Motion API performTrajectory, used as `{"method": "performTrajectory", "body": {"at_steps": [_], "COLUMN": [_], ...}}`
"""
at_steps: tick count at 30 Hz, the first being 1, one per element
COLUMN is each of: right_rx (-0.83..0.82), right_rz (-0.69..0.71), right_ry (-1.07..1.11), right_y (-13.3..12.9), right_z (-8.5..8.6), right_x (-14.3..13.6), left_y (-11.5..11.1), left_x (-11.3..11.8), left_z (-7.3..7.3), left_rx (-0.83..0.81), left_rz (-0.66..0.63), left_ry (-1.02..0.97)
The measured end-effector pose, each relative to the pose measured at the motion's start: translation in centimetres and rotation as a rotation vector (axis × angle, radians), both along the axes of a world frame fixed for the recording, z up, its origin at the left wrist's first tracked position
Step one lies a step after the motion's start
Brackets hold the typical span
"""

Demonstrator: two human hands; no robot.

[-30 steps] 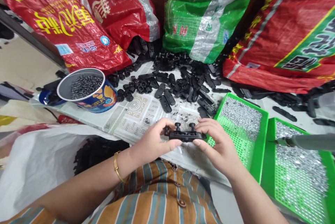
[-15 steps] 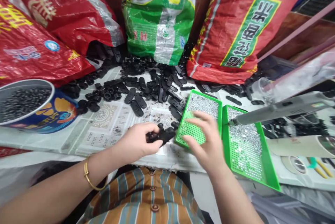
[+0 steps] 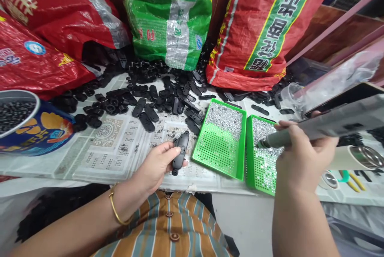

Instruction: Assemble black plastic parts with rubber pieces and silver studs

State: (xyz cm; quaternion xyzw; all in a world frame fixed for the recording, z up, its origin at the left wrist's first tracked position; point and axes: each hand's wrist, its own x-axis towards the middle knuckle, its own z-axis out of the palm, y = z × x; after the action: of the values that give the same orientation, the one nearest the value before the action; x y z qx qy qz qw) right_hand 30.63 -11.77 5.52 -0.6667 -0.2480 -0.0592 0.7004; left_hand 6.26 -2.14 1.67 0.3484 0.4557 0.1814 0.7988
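Your left hand (image 3: 159, 163) pinches the black part (image 3: 180, 153) over the table (image 3: 90, 169), its long axis running away from you, far end leaning right; your right hand (image 3: 306, 161) grips the grey screwdriver (image 3: 339, 122), tip pointing left, apparently over the right-hand green tray (image 3: 249, 173), though depth is unclear

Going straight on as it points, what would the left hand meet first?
The left hand would likely meet the nearer green tray, past the black part it holds; its height is unclear, so it might pass above.
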Motion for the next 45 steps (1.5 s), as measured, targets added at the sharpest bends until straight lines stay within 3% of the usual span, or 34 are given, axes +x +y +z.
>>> {"method": "performTrajectory", "body": {"at_steps": [3,6,11,18,27,39,45], "right_rx": [0.105,0.167,0.245,0.246,0.261,0.283,0.317], "right_rz": [0.091,0.161,0.269,0.332,0.33,0.359,0.343], "right_ry": [0.059,0.092,0.114,0.13,0.128,0.136,0.166], "right_y": [1.0,2.9,6.2,8.5,9.4,9.5,9.1], "right_z": [0.3,-0.5,-2.4,-3.2,-4.4,-4.5,-3.1], "right_x": [-2.8,-4.4,-4.5,-4.1,-3.5,-3.5,-3.6], "left_y": [-0.1,-0.3,-0.4,-0.1,0.1,0.1,0.0], "left_x": [0.4,0.6,0.2,-0.1,-0.2,0.0,0.3], "left_z": [-0.2,-0.4,-0.8,-1.1,-1.0,-0.5,-1.2], "left_rx": [0.011,0.008,0.007,-0.001,-0.024,-0.015,0.032], "left_rz": [0.006,0.019,0.02,0.015,0.001,0.006,0.047], "left_ry": [0.008,0.008,0.009,0.02,0.027,0.039,0.027]}}
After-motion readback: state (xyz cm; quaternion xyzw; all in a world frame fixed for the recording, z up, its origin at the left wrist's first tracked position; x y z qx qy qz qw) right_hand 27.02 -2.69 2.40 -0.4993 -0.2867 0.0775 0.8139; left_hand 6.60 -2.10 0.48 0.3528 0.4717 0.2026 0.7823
